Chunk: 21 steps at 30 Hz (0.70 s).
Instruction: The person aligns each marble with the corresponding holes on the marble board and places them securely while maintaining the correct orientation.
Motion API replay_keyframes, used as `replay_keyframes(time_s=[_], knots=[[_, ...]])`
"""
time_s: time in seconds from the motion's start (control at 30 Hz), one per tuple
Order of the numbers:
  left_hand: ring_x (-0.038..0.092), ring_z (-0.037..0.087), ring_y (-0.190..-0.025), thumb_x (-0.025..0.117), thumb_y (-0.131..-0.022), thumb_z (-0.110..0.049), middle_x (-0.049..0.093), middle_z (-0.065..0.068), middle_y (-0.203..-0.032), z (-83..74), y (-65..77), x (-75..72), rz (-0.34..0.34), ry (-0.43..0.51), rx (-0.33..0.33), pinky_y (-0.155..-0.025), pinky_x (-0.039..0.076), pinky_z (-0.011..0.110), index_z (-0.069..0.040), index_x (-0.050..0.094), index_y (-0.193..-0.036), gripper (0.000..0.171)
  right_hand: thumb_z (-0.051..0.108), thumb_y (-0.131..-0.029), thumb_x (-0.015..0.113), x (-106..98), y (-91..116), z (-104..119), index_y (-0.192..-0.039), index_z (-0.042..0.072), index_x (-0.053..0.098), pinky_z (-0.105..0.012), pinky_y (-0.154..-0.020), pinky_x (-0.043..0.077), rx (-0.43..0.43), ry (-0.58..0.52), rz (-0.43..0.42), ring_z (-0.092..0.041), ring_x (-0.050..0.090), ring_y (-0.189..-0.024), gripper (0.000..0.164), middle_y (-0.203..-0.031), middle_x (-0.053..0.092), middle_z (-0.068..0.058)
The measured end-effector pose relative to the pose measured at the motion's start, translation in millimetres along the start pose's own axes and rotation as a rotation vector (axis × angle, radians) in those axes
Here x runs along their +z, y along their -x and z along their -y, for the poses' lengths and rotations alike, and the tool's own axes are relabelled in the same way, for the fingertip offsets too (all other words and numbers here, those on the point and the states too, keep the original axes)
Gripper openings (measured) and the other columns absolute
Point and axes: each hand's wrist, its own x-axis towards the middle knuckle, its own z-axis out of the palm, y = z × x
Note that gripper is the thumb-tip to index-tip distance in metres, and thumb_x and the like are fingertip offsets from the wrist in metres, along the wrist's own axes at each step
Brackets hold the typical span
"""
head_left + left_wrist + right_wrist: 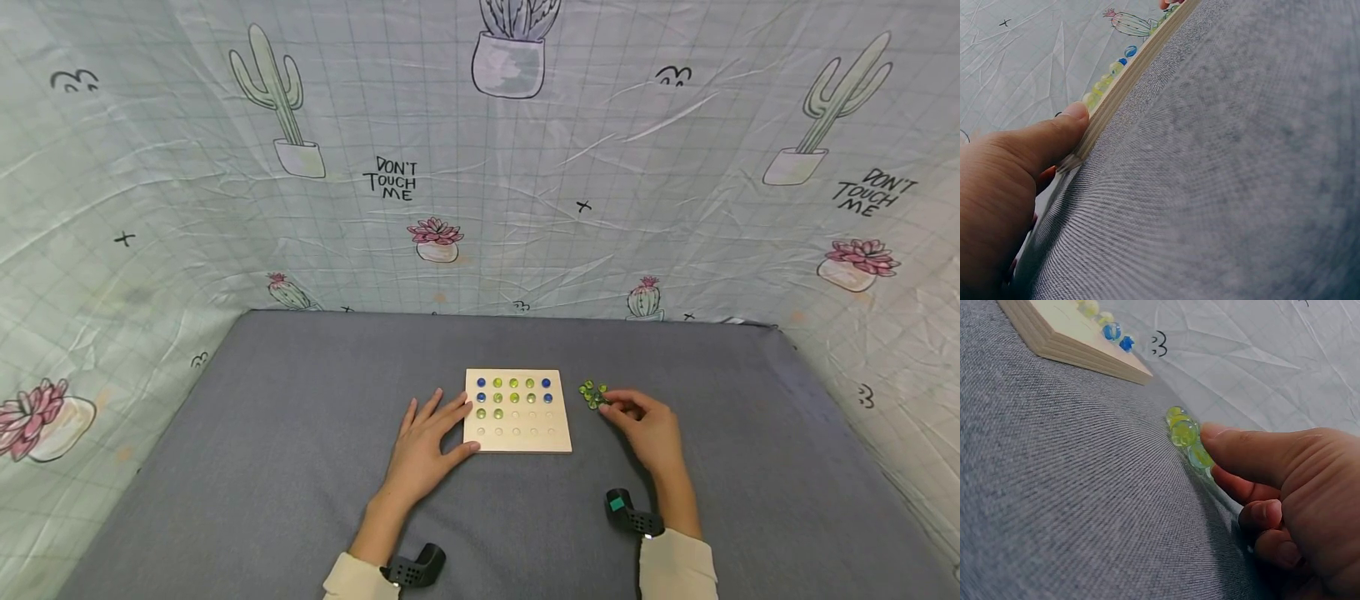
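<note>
A pale wooden board (525, 443) with rows of round hollows lies on the grey cloth. Its two far rows hold green marbles (513, 383) with blue marbles (546, 383) at both ends; two green marbles sit at the left of the third row. My left hand (422, 454) rests at the board's near left corner, thumb on the near edge and spread fingers along the left side. To the right of the board, my right hand (648, 429) pinches at a green marble (1199, 455) on the edge of a small cluster of loose green marbles (588, 390), thumb and index fingertips right against it.
Grey cloth (300, 400) covers the table. A printed cactus curtain (525, 167) hangs behind and along both sides. Each wrist wears a black camera band, the left one (416, 568) and the right one (633, 515) both low over the cloth.
</note>
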Motion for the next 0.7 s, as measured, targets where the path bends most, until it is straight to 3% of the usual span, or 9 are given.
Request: replay_keyframes(time_s=[0.7], knots=[[0.029,0.028,-0.139,0.073,-0.081,-0.046,0.047,-0.002,-0.144,-1.2,0.6,-1.1,-0.002,0.009,0.002,-0.117,0.006,0.051,-0.017,0.056,-0.137,0.065,0.02,-0.081,0.079,3.4,-0.9,-2.6,-0.097,0.009,0.074,-0.022,-0.051,0.038,-0.001,0.086,0.024,-0.01,0.049,-0.06,0.02,-0.076,0.065,-0.001]])
